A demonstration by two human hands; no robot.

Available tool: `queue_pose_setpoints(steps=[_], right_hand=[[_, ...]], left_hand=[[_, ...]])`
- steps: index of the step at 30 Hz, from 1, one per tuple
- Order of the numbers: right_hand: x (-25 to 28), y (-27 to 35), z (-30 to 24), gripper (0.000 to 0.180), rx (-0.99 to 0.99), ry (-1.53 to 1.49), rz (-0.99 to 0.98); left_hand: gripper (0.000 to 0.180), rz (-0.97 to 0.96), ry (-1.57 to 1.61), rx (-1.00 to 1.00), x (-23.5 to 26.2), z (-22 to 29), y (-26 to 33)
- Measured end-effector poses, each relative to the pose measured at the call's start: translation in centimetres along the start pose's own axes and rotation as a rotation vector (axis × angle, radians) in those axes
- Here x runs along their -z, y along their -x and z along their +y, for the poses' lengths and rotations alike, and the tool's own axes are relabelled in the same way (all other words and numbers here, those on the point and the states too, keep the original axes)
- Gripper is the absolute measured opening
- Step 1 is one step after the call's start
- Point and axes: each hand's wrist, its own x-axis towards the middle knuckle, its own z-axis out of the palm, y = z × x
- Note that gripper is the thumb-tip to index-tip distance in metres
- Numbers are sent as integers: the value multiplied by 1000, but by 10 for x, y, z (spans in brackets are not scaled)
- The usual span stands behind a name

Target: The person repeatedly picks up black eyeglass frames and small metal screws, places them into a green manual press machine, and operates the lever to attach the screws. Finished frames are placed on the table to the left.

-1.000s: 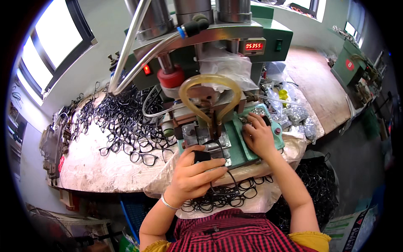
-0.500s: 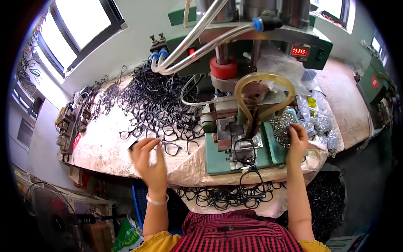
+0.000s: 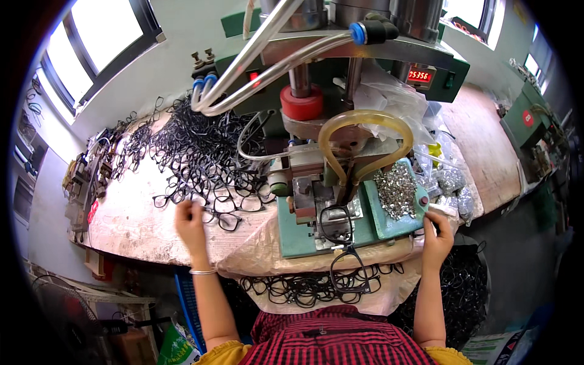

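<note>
My left hand (image 3: 191, 226) is over the table at the near left edge of a heap of black eyeglass frames (image 3: 213, 134). Its fingers are drawn together and slightly blurred; what they hold, if anything, is hidden. A few loose frames (image 3: 226, 220) lie just right of it. By the front right corner of a green tray (image 3: 398, 229) my right hand (image 3: 438, 242) has thumb and forefinger pinched, on something too small to make out. Small silvery metal parts (image 3: 396, 191) fill the tray. One eyeglass frame (image 3: 351, 248) sits at the press fixture (image 3: 322, 238), its lower rim hanging past the green base.
A green press with a red collar (image 3: 302, 102) and a curved yellowish hose (image 3: 365, 115) rises ahead. More black frames (image 3: 304, 291) lie along a cloth at the front edge. Bags of small parts (image 3: 451, 181) sit right of the tray. Metal fixtures (image 3: 79, 188) line the left edge.
My right hand has come out of the metal parts toward the tray's near corner. My left hand's fingers have drawn together beside the loose frames. The view has shifted slightly; the red display reads differently.
</note>
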Motion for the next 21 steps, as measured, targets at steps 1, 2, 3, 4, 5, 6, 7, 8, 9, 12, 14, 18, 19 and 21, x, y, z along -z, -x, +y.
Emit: queue_pose_setpoints(steps=[1,2,3,4,5,6,7,8,9,12,14,18,19,21], right_hand=[[5,1,-4,12,-11,-20,-43],[8,3,-13,12,-24,-41,-85],[7,6,-23,13,-35,-69,-122],[-2,6,-37,15,-9,-77,-175],[-16,2,-59,17,53,-160,-246],[-31,-4,-80,17,132,-195,-331],[-47,-10,-97,16,202,-250,-388],[-63,-14,-116,17,179,-285,-426],[-79,-14,-121,21,163,-318,-431],[-101,-7,-122,31,95,-424,-397],[-105,-2,-118,37,24,-510,-392],[-111,7,-121,46,-77,-716,-459],[-110,6,-126,48,-80,-769,-481],[-104,6,-139,52,-177,-844,-527]], left_hand=[[9,7,208,181,22,-15,-11],[10,-12,213,231,38,-32,-20],[11,-30,218,273,44,-47,-24],[10,-7,241,372,38,-52,-23],[8,16,262,472,30,-57,-20],[5,-32,329,529,21,-66,-12],[5,-90,328,546,14,-72,-7],[6,-87,401,505,3,-70,-6],[7,-84,476,464,-10,-65,-6],[9,21,482,236,-42,-33,-2],[10,96,521,110,-43,-11,11],[9,-44,798,-44,-43,89,41],[11,-92,860,-107,-45,115,46],[21,-227,885,-324,-42,161,58]])
